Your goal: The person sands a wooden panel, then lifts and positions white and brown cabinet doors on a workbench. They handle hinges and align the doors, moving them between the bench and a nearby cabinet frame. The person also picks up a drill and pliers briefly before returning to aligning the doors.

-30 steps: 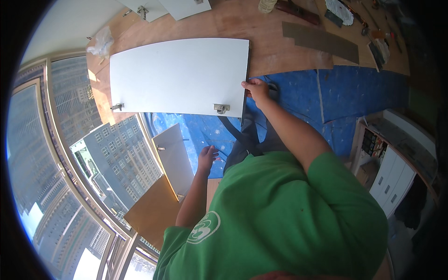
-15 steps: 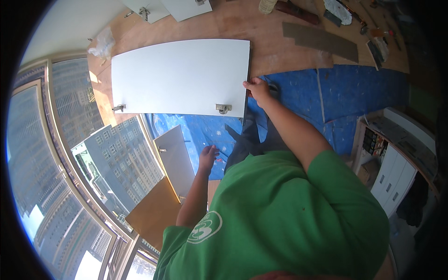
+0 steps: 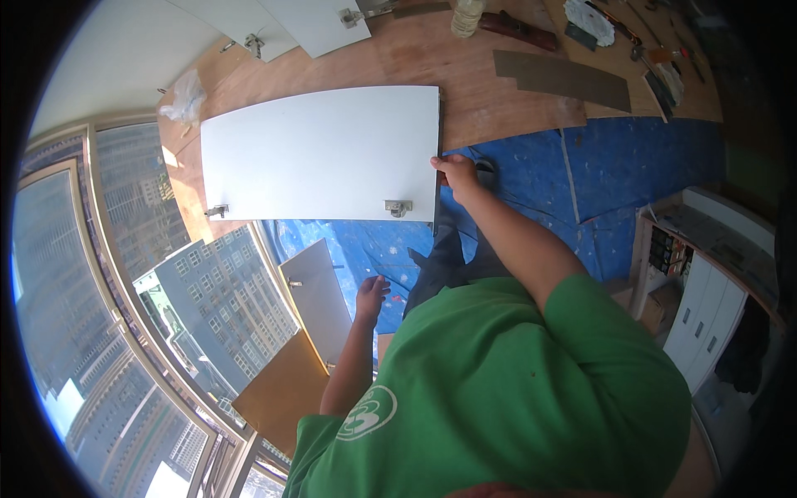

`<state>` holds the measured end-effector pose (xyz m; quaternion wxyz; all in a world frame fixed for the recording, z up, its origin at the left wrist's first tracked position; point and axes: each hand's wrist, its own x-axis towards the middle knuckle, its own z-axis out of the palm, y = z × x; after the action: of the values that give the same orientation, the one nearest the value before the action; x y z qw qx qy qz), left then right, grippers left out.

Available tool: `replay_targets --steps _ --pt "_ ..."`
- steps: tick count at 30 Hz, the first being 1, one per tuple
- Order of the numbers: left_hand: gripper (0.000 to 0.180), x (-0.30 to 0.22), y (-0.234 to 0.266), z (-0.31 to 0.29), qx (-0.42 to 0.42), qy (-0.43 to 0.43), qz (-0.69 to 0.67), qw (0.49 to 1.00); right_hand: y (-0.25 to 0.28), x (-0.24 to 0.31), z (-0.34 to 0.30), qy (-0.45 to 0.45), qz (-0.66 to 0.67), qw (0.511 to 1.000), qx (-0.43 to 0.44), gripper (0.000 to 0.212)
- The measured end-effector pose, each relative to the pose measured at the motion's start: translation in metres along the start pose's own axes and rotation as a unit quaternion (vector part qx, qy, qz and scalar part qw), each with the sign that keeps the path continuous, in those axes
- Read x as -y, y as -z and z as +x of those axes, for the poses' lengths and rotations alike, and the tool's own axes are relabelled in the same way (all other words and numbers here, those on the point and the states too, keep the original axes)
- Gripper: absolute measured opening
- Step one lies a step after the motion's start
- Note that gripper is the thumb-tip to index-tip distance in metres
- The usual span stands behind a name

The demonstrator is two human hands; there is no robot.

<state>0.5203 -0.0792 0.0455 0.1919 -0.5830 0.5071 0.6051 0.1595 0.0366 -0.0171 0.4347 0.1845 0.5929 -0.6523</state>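
Gripping the right short edge of the white cabinet door (image 3: 320, 153) is the right hand (image 3: 455, 172); the door's long axis runs leftward across the plywood floor (image 3: 498, 100). Left hand (image 3: 370, 295) hangs open, apart, nearer a grey panel (image 3: 320, 299).

Door panel (image 3: 320, 153) on plywood floor (image 3: 490, 83)

- one big white cabinet door (image 3: 320, 153), its edge in the right grip (image 3: 455, 170)
- two metal hinges (image 3: 398, 207) on it, just left of that grip
- two more white doors (image 3: 320, 25) well beyond it
- one grey panel (image 3: 315, 299) just left of the left grip (image 3: 371, 295)
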Motion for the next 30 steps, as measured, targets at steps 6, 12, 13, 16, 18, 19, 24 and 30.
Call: replay_targets --steps 6,12,13,16,18,19,24,30 --pt "0.041 -0.007 -0.002 0.001 0.007 -0.01 -0.006 1.0 -0.003 0.002 -0.007 0.029 -0.164 0.981 -0.098 0.033" --pt "0.041 -0.011 -0.004 0.007 0.022 -0.044 0.022 0.999 -0.001 0.007 0.019 0.084 -0.307 0.932 -0.174 0.046" --pt "0.041 -0.011 -0.004 0.008 0.021 -0.044 0.025 0.998 0.0 0.007 0.022 0.088 -0.291 0.936 -0.174 0.047" --pt "0.041 -0.008 -0.005 0.009 0.021 -0.037 0.023 0.999 -0.002 0.006 0.017 0.081 -0.252 0.951 -0.163 0.043" --pt "0.041 -0.003 -0.005 0.007 0.02 -0.029 0.015 0.999 -0.007 0.013 0.0 0.056 -0.232 0.961 -0.142 0.037" --pt "0.041 -0.001 -0.005 0.007 0.019 -0.025 0.011 0.999 -0.007 0.013 -0.007 0.032 -0.224 0.967 -0.116 0.035" --pt "0.041 0.006 0.0 0.004 0.015 -0.016 -0.007 1.0 -0.006 -0.005 -0.029 0.029 -0.128 0.99 -0.059 0.028" --pt "0.04 0.003 0.003 0.005 0.003 -0.016 0.003 1.0 -0.003 -0.006 -0.011 0.051 -0.118 0.991 -0.044 0.019"
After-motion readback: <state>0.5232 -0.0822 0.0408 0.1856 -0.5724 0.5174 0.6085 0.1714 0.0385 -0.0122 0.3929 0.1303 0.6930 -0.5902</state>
